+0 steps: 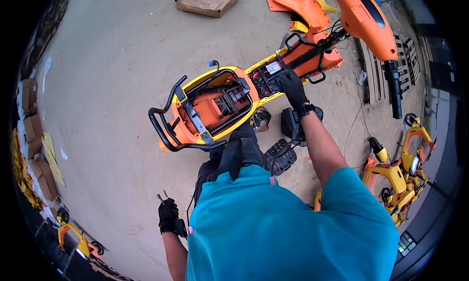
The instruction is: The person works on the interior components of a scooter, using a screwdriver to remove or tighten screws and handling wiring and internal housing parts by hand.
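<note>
The right hand (293, 88), in a black glove with a dark band at the wrist, reaches forward with the arm nearly straight, the forearm rising from the teal sleeve toward the middle of the orange-and-yellow plastic scooter body with its panels stripped off (229, 103). Its grip rests curled over the edge of the open black wiring compartment (266, 81) in the scooter's deck; whether the fingers are clamped on a part there cannot be told, since the back of the glove hides them.

The left hand (167, 215), also black-gloved, hangs low beside the person's hip with the elbow bent back. Its grip is closed around a small metal hand tool with thin prongs (162, 197) that sticks up above the knuckles.

The scooter body lies on the sandy concrete floor (107, 85), its black tubular rear rack (163, 120) pointing left and toward the person, its orange front end running up to the right. One dark-trousered leg stands just against its near side.

To the left of the scooter the floor is broad and open as far as the flattened brown cardboard boxes (31, 129) along the left rim. To the right it is tighter: a black ribbed footplate (281, 156) lies just beside the leg, loose orange fairing panels (298, 5) sit beyond the front end, and a long orange steering column with a black handgrip (373, 32) slants across the upper right. A complete yellow-and-orange scooter (398, 176) lies near the right elbow.
</note>
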Tool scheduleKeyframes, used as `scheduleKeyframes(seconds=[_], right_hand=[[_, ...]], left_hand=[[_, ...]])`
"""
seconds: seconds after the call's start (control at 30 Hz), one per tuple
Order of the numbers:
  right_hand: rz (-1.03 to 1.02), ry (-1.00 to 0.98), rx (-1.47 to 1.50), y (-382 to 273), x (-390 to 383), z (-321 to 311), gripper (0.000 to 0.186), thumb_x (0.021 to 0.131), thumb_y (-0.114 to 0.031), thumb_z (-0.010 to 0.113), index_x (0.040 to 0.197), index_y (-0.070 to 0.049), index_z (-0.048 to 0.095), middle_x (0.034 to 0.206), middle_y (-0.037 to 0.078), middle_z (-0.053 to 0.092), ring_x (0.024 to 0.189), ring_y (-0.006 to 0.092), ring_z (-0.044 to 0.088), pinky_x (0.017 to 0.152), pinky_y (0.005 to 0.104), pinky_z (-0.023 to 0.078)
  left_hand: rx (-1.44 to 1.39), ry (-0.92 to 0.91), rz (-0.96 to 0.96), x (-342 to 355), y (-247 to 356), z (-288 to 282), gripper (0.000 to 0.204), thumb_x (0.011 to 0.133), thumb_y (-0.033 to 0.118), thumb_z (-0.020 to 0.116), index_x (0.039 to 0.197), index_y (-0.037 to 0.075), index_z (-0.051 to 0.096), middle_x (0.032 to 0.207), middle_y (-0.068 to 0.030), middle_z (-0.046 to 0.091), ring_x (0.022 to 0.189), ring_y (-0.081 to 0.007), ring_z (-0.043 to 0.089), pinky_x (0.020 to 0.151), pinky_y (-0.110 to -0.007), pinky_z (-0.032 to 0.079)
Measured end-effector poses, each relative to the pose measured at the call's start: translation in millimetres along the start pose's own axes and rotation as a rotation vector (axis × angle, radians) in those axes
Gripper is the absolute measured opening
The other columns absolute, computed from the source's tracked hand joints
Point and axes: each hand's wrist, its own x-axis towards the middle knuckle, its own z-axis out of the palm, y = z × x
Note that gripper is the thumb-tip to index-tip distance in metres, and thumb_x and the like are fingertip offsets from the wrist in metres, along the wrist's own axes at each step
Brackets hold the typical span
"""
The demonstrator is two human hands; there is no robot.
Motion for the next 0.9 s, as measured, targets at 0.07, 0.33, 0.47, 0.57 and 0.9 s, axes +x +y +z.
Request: scheduleKeyframes(seconds=[0.07, 0.33, 0.47, 0.57, 0.9], right_hand=[[0.170, 0.223, 0.184, 37, -30, -40, 0.015, 0.090, -0.018, 0.056, 0.102, -0.007, 0.057, 0.079, 0.002, 0.058, 0.063, 0.0105, 0.054, 0.056, 0.0269, 0.048], [0.558, 0.625, -0.062, 267, -197, -98, 0.024, 0.074, -0.021, 0.068, 0.088, -0.001, 0.068, 0.077, 0.019, 0.069, 0.072, 0.0300, 0.067, 0.067, 0.0397, 0.051], [0.522, 0.973, -0.322, 312, -215, -152, 0.026, 0.077, -0.022, 0.064, 0.087, 0.001, 0.066, 0.078, 0.017, 0.067, 0.067, 0.0285, 0.065, 0.063, 0.0393, 0.051], [0.436, 0.817, -0.419, 276, -195, -156, 0.015, 0.082, -0.016, 0.060, 0.088, -0.002, 0.064, 0.072, 0.009, 0.066, 0.056, 0.0205, 0.060, 0.053, 0.0365, 0.051], [0.000, -0.341, -0.044, 11, -80, 71, 0.023, 0.096, -0.021, 0.053, 0.102, -0.001, 0.062, 0.080, 0.005, 0.064, 0.063, 0.0124, 0.060, 0.060, 0.0281, 0.051]], left_hand=[[0.093, 0.001, 0.062, 12, 32, -5, 0.017, 0.088, 0.029, 0.061, 0.083, 0.015, 0.056, 0.057, 0.0011, 0.051, 0.041, -0.0106, 0.047, 0.035, -0.025, 0.034], [0.246, -0.136, 0.139, 36, 101, 6, 0.015, 0.089, 0.026, 0.060, 0.081, 0.015, 0.054, 0.057, 0.0029, 0.048, 0.040, -0.0087, 0.043, 0.034, -0.024, 0.031], [0.282, -0.165, 0.176, 39, 110, 6, 0.015, 0.089, 0.026, 0.061, 0.082, 0.015, 0.055, 0.057, 0.0031, 0.047, 0.040, -0.0085, 0.043, 0.034, -0.024, 0.031], [0.262, -0.186, 0.208, 33, 114, 3, 0.015, 0.090, 0.027, 0.061, 0.084, 0.014, 0.056, 0.057, 0.0024, 0.049, 0.041, -0.0085, 0.044, 0.035, -0.023, 0.031], [0.248, -0.335, 0.368, -69, 137, 27, 0.016, 0.093, 0.022, 0.059, 0.096, 0.007, 0.063, 0.064, 0.0008, 0.056, 0.047, -0.0067, 0.049, 0.042, -0.020, 0.036]])
